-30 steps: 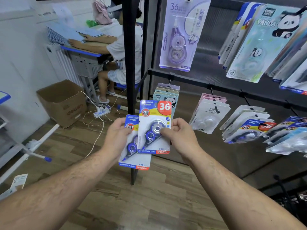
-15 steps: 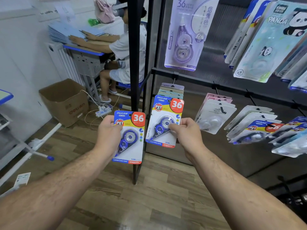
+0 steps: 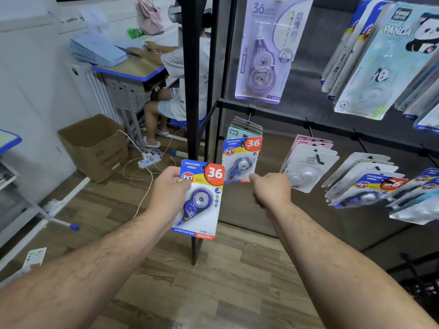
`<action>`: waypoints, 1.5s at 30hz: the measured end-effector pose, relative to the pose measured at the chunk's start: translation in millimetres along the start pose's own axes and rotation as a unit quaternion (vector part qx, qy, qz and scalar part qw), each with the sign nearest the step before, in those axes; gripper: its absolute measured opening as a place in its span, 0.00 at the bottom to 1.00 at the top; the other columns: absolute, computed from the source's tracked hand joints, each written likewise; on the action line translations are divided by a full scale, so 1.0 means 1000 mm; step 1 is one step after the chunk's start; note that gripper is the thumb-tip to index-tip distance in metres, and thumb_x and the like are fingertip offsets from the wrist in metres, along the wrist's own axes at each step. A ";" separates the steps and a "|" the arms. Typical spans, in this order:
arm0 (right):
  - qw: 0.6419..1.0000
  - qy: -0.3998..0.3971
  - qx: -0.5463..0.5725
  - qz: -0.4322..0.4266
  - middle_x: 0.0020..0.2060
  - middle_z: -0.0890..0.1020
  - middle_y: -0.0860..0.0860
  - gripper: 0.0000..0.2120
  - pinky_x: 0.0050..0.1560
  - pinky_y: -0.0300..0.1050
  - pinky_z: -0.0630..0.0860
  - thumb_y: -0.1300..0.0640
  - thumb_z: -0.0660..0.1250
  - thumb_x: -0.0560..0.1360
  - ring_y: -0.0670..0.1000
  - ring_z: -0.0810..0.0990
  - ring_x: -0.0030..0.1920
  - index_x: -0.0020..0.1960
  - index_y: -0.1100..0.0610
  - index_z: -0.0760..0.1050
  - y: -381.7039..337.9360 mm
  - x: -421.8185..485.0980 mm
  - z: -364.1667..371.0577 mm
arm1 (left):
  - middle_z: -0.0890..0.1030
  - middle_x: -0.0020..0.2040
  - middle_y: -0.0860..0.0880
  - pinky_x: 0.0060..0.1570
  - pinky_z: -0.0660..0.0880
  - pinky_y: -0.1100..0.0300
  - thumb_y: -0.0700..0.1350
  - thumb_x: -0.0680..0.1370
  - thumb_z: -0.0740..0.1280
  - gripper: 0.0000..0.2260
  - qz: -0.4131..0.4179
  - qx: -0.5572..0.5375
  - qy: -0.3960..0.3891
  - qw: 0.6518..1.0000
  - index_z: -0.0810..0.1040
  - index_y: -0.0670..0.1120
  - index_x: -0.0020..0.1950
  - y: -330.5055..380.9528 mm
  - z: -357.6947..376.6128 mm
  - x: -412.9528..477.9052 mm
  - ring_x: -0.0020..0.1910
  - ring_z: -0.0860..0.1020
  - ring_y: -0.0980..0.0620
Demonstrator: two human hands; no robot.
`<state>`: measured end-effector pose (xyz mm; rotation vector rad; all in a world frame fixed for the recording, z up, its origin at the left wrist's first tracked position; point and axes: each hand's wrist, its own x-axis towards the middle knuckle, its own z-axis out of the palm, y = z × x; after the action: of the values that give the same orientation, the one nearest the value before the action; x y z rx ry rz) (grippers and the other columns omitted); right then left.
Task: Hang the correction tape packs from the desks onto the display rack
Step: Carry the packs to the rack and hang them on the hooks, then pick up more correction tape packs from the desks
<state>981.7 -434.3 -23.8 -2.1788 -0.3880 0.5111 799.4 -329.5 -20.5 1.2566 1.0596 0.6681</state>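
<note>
My left hand (image 3: 167,193) grips one blue and yellow correction tape pack (image 3: 202,200) marked 36, upright in front of the rack's black post (image 3: 190,74). My right hand (image 3: 270,189) pinches the bottom edge of a second, identical pack (image 3: 241,160) and holds it up against the stack of packs (image 3: 245,125) on the leftmost lower hook. Whether its hole is over the hook I cannot tell. The display rack (image 3: 332,125) fills the right side, with many packs hanging on its hooks.
A person sits at a desk (image 3: 133,70) stacked with blue booklets at the back left. A cardboard box (image 3: 95,146), a power strip (image 3: 149,159) with trailing cables and a white desk leg (image 3: 59,205) lie on the wooden floor. More matching packs (image 3: 370,188) hang lower right.
My right hand has carried its pack up and right, away from the left hand's pack, to the stack on the lower hook. The left hand's pack has stayed roughly in place.
</note>
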 end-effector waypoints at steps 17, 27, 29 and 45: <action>0.994 -0.009 -0.070 -0.088 0.44 0.86 0.49 0.14 0.50 0.50 0.78 0.49 0.62 0.78 0.56 0.82 0.50 0.45 0.54 0.83 0.024 -0.037 -0.039 | 0.84 0.42 0.49 0.34 0.80 0.58 0.38 0.81 0.66 0.03 0.091 0.041 -0.048 0.994 0.75 0.45 0.51 0.025 0.065 0.004 0.36 0.85 0.57; 0.943 -0.013 -0.284 -0.170 0.64 0.80 0.49 0.17 0.61 0.49 0.75 0.52 0.64 0.78 0.52 0.75 0.66 0.65 0.50 0.78 0.038 -0.038 -0.051 | 0.85 0.45 0.50 0.45 0.84 0.49 0.42 0.81 0.69 0.06 0.066 0.057 -0.009 0.996 0.73 0.50 0.48 0.025 0.079 0.027 0.44 0.86 0.52; 0.941 -0.010 -0.285 -0.180 0.63 0.80 0.49 0.17 0.61 0.49 0.75 0.51 0.64 0.78 0.52 0.75 0.66 0.65 0.51 0.78 0.038 -0.036 -0.049 | 0.85 0.45 0.50 0.42 0.84 0.51 0.43 0.81 0.69 0.05 0.071 0.058 -0.007 0.996 0.73 0.49 0.49 0.025 0.079 0.029 0.43 0.86 0.53; 0.922 -0.016 -0.317 -0.223 0.62 0.77 0.49 0.17 0.59 0.48 0.75 0.51 0.64 0.78 0.53 0.73 0.65 0.66 0.52 0.76 0.042 -0.036 -0.029 | 0.79 0.54 0.45 0.44 0.69 0.56 0.43 0.76 0.69 0.11 0.125 0.380 -0.034 0.916 0.69 0.46 0.55 -0.013 0.071 0.049 0.53 0.78 0.42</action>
<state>968.4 -494.9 -32.8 -2.5700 -1.1694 0.1685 881.8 -319.8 -48.1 2.0999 1.1527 0.3937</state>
